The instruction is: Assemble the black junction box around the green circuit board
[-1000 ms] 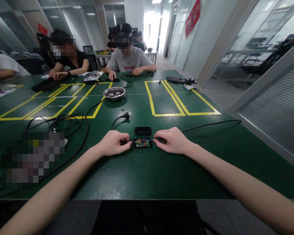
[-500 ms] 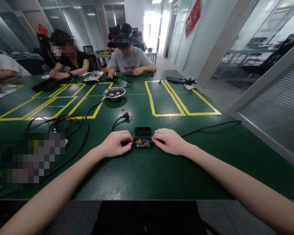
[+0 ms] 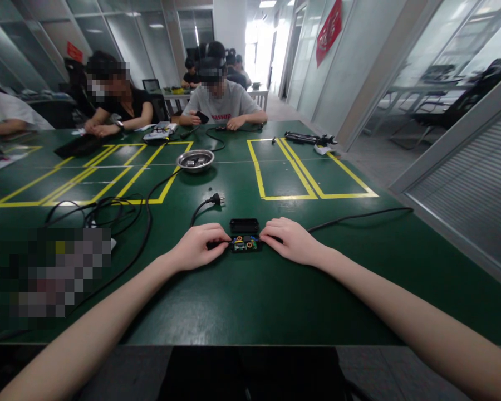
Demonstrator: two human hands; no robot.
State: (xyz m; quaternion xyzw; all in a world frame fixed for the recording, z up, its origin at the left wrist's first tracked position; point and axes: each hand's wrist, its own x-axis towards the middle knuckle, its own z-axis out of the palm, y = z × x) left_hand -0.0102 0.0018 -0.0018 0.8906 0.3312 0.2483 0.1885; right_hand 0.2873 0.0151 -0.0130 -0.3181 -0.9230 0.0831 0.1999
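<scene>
A small black plastic case half (image 3: 246,250) lies on the green table, with a circuit board (image 3: 245,243) carrying copper coils and blue parts inside it. My left hand (image 3: 200,245) pinches the black cable at the case's left end; this cable leads back to a two-pin plug (image 3: 215,199). At the right end my right hand (image 3: 290,239) has its fingertips closed on the other cable (image 3: 359,215), which runs off to the right behind the hand. The exact grip points are partly hidden by the fingers. Just behind the board sits the matching black cover (image 3: 244,225), hollow side up.
A steel bowl (image 3: 196,161) with small metal parts stands further back. Looped black cables (image 3: 96,209) and a blurred-out object (image 3: 56,273) lie at the left. Yellow tape (image 3: 290,197) marks the table. A black tripod-like item (image 3: 309,137) lies far right. Co-workers sit opposite.
The case with the board has shifted slightly right, and my left fingertips moved right with it. Across the table, a co-worker's hand has lifted a dark object.
</scene>
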